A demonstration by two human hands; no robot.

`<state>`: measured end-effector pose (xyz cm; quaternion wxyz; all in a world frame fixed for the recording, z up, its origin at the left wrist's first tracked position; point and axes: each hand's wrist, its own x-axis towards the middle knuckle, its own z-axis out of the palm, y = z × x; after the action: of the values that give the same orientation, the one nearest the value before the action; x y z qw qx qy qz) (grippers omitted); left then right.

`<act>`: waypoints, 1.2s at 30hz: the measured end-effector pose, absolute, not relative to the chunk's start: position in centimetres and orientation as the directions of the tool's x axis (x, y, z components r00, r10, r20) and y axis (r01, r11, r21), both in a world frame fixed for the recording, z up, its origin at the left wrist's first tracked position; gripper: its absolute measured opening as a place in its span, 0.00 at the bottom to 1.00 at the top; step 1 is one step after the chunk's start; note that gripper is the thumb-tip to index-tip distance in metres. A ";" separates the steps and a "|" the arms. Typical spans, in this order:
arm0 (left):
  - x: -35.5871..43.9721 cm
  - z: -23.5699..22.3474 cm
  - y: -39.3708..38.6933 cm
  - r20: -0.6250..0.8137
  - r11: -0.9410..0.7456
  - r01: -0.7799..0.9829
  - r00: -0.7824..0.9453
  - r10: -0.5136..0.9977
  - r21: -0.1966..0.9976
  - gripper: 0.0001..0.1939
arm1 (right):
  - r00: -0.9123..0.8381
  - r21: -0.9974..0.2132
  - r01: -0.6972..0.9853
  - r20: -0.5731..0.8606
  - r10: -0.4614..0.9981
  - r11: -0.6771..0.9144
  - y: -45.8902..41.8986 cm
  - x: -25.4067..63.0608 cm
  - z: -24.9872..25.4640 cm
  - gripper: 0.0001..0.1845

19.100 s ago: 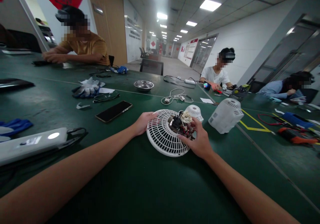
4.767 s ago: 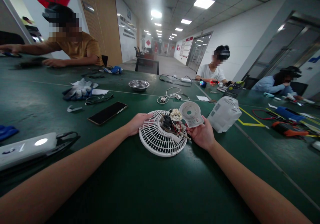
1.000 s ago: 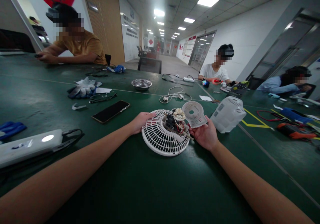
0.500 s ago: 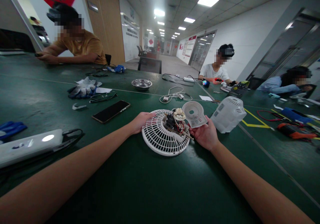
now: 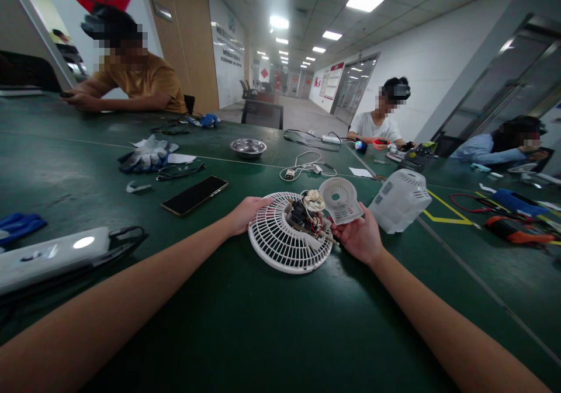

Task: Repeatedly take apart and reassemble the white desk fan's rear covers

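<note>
My left hand [image 5: 245,215] grips the left rim of a round white fan grille [image 5: 280,244] that lies on the green table. On the grille's middle sits a motor [image 5: 302,215] with loose wires and a cream connector bundle [image 5: 314,200]. My right hand [image 5: 360,235] is palm up, its thumb and fingers closed on the lower edge of a white perforated motor cover [image 5: 339,199]. The cover's open inner side faces me, tilted up beside the motor. Some of my right fingers are hidden beneath it. A translucent white housing [image 5: 401,200] stands just beyond my right hand.
A phone [image 5: 195,195], gloves [image 5: 146,153] and a steel bowl [image 5: 248,148] are left and ahead. A white cable [image 5: 302,168] lies beyond the grille. A white power-bank-like device [image 5: 52,258] is at left, an orange-black meter [image 5: 517,229] at right. Several people sit around the table.
Between about nineteen and five seconds ago, my right hand went from the motor to the cover, which was lifted and turned inner side toward me. Over the last second both hands stay still.
</note>
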<state>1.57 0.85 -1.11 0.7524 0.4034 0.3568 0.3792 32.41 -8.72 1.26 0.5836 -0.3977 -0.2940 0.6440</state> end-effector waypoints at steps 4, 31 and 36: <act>1.5 -1.3 1.0 -0.224 0.380 -0.286 0.456 0.861 0.880 0.08 | 0.002 -0.844 -0.518 -0.169 0.986 -0.143 -8.7 32.4 1.2 0.26; 1.6 -1.0 0.7 -0.240 0.393 -0.295 0.443 0.864 0.871 0.07 | -0.014 -0.844 -0.519 -0.153 0.988 -0.138 -8.8 32.6 1.1 0.23; 1.7 -1.0 0.7 -0.227 0.386 -0.291 0.459 0.859 0.875 0.08 | -0.009 -0.847 -0.514 -0.151 0.988 -0.134 -8.8 32.5 1.3 0.23</act>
<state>1.66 0.66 -0.98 0.7537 0.4017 0.3539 0.3813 32.47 -8.84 1.30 0.5844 -0.3924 -0.3021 0.6428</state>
